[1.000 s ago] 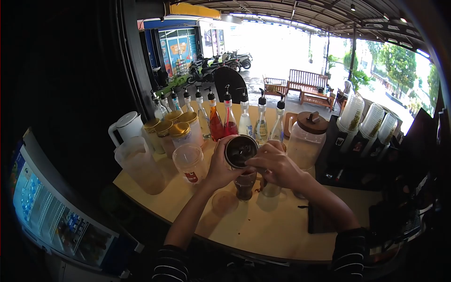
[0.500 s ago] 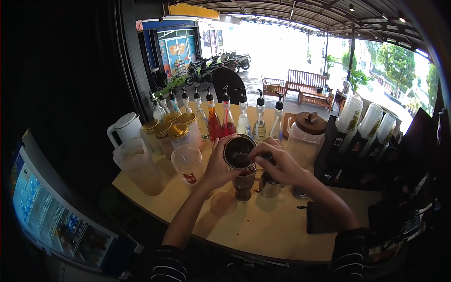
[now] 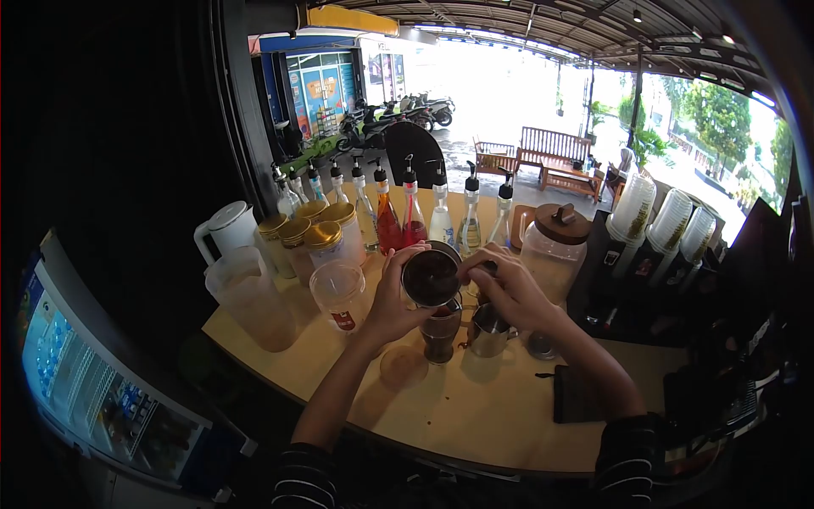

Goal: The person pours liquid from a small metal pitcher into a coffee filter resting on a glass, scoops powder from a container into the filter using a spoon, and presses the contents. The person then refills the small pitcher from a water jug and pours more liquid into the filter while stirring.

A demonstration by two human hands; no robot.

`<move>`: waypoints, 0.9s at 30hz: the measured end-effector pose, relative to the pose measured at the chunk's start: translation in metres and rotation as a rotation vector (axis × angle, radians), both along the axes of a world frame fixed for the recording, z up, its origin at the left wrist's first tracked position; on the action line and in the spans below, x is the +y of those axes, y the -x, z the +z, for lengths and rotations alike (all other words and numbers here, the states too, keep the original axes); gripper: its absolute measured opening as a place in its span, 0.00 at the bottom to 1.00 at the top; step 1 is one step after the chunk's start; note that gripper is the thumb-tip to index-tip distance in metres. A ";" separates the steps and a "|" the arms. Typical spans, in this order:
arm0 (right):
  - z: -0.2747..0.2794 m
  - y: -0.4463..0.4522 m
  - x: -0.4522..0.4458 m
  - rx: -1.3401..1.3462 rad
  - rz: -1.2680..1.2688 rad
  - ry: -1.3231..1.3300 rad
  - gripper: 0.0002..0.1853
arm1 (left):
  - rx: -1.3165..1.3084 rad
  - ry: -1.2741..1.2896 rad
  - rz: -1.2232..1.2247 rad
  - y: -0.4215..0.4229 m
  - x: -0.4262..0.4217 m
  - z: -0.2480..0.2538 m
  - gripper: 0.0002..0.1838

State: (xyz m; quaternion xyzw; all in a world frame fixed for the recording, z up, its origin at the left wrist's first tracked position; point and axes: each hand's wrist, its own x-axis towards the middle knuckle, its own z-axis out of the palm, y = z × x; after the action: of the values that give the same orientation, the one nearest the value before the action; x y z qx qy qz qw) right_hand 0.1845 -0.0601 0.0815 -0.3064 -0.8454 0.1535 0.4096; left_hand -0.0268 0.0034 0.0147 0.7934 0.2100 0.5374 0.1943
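My left hand [image 3: 395, 299] is wrapped round a round cup [image 3: 431, 278], tipped so that its dark inside faces me. Directly under the cup stands a clear glass [image 3: 438, 341] with something dark in it. At the cup's right rim, the fingers of my right hand [image 3: 514, 290] are pinched together; what they hold is too small and dark to make out. A metal pitcher [image 3: 490, 336] stands just below that hand. Left of the cup is a clear plastic tub [image 3: 337, 297] with a red label, and a round translucent lid [image 3: 404, 368] lies on the counter.
Several pump bottles [image 3: 387, 219] line the counter's far side. Gold-lidded jars [image 3: 326, 242], a plastic jug [image 3: 248, 297] and a white pitcher [image 3: 231, 229] stand left. To the right are a wooden-lidded jar [image 3: 555, 246], stacked cups [image 3: 668, 216] and a dark cloth [image 3: 581, 394].
My right hand has drawn slightly right, its fingers moving from over the cup's mouth to its rim. My left hand keeps the cup in nearly the same place.
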 end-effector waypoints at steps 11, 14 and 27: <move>-0.005 0.006 0.007 0.024 0.024 -0.063 0.06 | 0.043 -0.064 0.058 0.002 -0.001 0.000 0.46; -0.003 0.008 0.004 0.158 -0.048 0.019 0.06 | 0.047 -0.073 0.056 0.001 -0.001 0.000 0.46; -0.005 0.008 0.009 0.049 -0.015 -0.042 0.06 | 0.034 -0.105 0.059 0.000 -0.003 0.001 0.45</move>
State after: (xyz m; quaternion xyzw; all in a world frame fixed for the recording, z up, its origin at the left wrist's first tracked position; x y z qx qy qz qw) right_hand 0.1762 -0.0507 0.0763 -0.3000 -0.8359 0.1401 0.4377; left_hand -0.0264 0.0001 0.0161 0.8050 0.2079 0.5396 0.1329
